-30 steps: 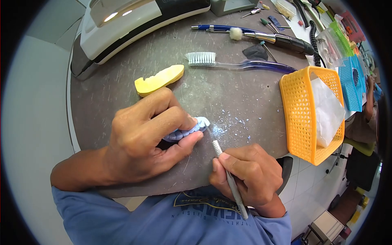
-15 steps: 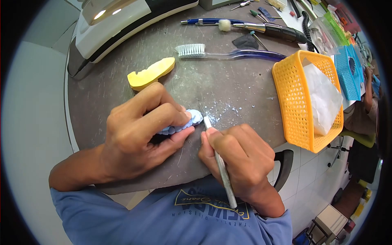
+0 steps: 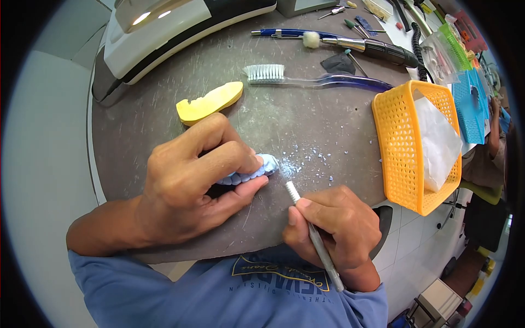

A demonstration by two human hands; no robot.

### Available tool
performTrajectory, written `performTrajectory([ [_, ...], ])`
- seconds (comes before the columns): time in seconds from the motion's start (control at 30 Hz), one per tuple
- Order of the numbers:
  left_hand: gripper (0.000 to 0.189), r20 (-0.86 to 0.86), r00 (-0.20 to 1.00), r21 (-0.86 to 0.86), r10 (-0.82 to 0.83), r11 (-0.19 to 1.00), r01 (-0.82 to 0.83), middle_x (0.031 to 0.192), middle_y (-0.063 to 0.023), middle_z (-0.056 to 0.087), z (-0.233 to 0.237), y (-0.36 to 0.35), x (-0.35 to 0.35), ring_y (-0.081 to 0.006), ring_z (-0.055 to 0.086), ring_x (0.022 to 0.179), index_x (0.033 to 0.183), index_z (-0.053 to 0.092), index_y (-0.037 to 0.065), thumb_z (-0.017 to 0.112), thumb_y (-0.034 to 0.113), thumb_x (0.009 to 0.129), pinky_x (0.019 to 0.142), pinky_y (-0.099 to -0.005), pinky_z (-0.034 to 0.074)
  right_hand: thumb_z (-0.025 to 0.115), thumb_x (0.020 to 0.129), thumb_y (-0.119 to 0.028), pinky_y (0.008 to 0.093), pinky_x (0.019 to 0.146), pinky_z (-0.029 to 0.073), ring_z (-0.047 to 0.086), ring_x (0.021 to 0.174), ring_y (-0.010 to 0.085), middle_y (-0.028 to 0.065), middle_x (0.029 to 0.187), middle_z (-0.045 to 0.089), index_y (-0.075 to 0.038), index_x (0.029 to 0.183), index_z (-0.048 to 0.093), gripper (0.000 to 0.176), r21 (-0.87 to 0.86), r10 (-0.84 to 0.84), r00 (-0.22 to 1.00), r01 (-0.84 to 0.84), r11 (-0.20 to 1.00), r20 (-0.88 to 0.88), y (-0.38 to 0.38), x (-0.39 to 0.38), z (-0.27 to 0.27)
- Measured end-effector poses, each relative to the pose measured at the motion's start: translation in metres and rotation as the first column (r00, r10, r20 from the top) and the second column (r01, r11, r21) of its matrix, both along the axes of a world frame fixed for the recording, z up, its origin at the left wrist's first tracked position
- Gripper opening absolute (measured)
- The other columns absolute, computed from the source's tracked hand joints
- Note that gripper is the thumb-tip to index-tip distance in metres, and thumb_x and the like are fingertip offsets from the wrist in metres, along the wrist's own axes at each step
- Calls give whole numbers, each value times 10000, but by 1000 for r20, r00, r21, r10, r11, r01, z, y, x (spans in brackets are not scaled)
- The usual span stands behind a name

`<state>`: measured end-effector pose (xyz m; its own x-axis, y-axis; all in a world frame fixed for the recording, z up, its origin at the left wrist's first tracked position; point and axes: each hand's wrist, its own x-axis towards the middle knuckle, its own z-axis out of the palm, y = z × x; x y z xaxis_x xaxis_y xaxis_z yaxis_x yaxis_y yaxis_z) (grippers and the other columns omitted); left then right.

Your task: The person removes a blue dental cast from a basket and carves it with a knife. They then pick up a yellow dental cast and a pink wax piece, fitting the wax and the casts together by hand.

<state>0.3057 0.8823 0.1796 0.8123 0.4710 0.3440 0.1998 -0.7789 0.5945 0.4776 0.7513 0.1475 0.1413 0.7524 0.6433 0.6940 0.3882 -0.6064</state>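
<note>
A light-blue model shaped like a row of teeth (image 3: 266, 164) is pinched between the thumb and fingers of my left hand (image 3: 188, 177), just above the table. My right hand (image 3: 339, 224) grips a metal carving knife (image 3: 321, 250) like a pen. Its ridged white collar points up and left, and its thin blade is hard to make out beside the model's right end. Blue shavings (image 3: 298, 162) lie scattered right of the model. A yellow curved piece (image 3: 210, 104) rests behind my left hand.
A toothbrush (image 3: 322, 81), a blue pen (image 3: 279, 33) and a black handpiece (image 3: 383, 50) lie farther back. An orange basket (image 3: 397, 147) holding white paper stands at right. A white device (image 3: 164, 41) sits back left. Another person's arm (image 3: 494, 126) shows at far right.
My right hand has moved right and down with the knife, away from the model. My left hand still holds the model. The whole view has shifted slightly.
</note>
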Motion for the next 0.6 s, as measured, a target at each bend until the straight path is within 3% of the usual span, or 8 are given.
performTrajectory([
  [0.23, 211, -31, 1000, 5, 1, 1000, -1, 807, -137, 653, 4, 4, -1, -201, 661, 714, 843, 677, -25, 823, -4, 691, 623, -275, 508, 816, 719, 40, 288, 560, 541, 672, 648, 223, 143, 810, 680, 10, 942, 652, 278, -31, -37, 988, 32, 999, -153, 4, 4, 8],
  [0.37, 199, -65, 998, 14, 15, 1000, -14, 818, -136, 665, 6, 4, -2, -211, 679, 722, 861, 684, -23, 816, 28, 720, 627, -284, 522, 804, 709, 48, 314, 585, 549, 679, 681, 245, 146, 807, 678, 21, 981, 659, 309, -108, -94, 994, 87, 990, -60, 14, 13, 25],
  [0.47, 208, -71, 997, 57, 16, 998, -12, 825, -130, 665, 7, 3, -3, -212, 682, 718, 874, 688, -14, 819, 44, 724, 627, -295, 533, 797, 698, 43, 318, 572, 548, 672, 654, 247, 140, 789, 675, 24, 978, 658, 313, -67, -63, 997, 65, 996, 42, 19, 18, 24],
  [0.6, 243, -50, 999, 109, 8, 994, -2, 834, -117, 657, 9, -1, -1, -217, 674, 693, 915, 704, 10, 830, 64, 715, 612, -309, 544, 797, 706, 23, 299, 539, 537, 663, 623, 229, 135, 774, 673, 18, 951, 648, 287, -22, -58, 998, 59, 998, 29, 3, 5, 18],
])
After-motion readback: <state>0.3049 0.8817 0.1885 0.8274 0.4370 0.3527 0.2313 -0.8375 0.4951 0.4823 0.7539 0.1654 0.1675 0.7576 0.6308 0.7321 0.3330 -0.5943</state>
